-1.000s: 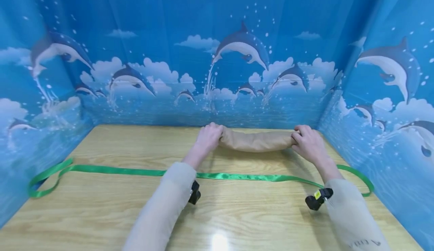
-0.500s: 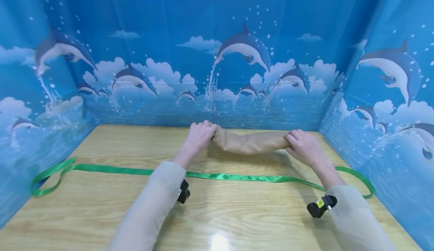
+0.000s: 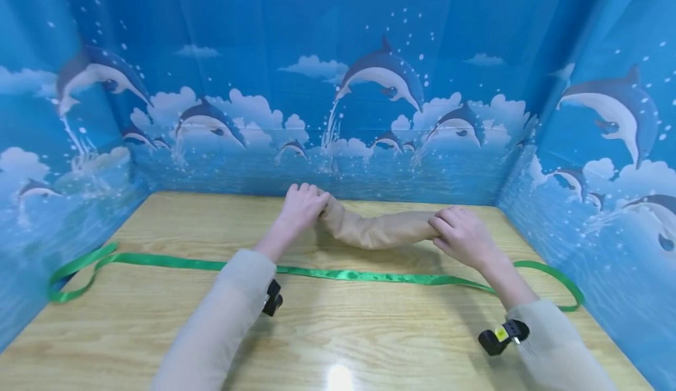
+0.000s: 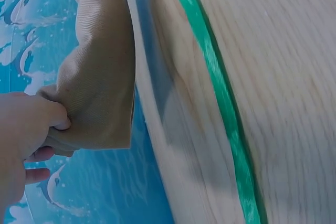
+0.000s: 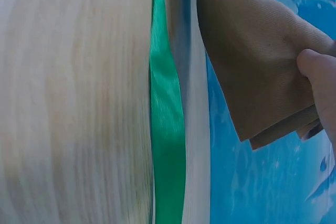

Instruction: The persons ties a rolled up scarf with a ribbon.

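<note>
A brown folded cloth [image 3: 376,232] hangs between my two hands above the far part of the table, sagging in the middle. My left hand [image 3: 302,206] grips its left end. In the left wrist view the thumb presses on the brown fabric [image 4: 105,82] near its edge. My right hand [image 3: 462,235] pinches the other end, with folded layers of the fabric [image 5: 257,66] showing below the thumb in the right wrist view. A shiny green ribbon [image 3: 364,275] lies across the table nearer to me, untouched, curling into a loop at each end.
The light wooden table [image 3: 338,326] is enclosed by a blue dolphin-print curtain [image 3: 237,156] at the back and both sides. The ribbon's looped ends reach close to the side curtains. A black wrist camera [image 3: 502,335] sits on each sleeve.
Both hands have moved left with the cloth, the left one farther. My right hand has also come slightly nearer to me. The cloth sags more, and the ribbon has stayed in place.
</note>
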`<action>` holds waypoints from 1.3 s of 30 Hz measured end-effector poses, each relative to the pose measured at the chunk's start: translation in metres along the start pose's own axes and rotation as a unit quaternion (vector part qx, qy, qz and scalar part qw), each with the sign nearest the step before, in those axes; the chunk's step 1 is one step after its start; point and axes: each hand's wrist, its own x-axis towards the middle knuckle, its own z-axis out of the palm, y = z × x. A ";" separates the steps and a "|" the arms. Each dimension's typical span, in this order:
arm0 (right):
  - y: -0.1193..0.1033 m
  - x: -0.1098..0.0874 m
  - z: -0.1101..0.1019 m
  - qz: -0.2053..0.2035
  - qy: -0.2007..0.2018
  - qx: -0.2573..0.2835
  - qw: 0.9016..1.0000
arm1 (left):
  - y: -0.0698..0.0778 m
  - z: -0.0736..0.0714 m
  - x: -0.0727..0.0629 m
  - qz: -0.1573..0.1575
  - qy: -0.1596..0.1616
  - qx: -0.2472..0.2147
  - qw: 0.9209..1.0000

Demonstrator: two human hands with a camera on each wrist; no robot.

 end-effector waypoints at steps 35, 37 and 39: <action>-0.129 0.097 -0.020 -0.090 0.139 0.001 0.986 | -0.037 -0.014 0.002 0.148 0.099 0.018 0.984; -0.136 0.099 -0.021 -0.080 0.131 -0.001 0.988 | -0.035 -0.016 0.004 0.159 0.103 0.028 0.982; -0.143 0.101 -0.022 -0.071 0.124 -0.005 0.990 | -0.032 -0.019 0.006 0.167 0.100 0.041 0.980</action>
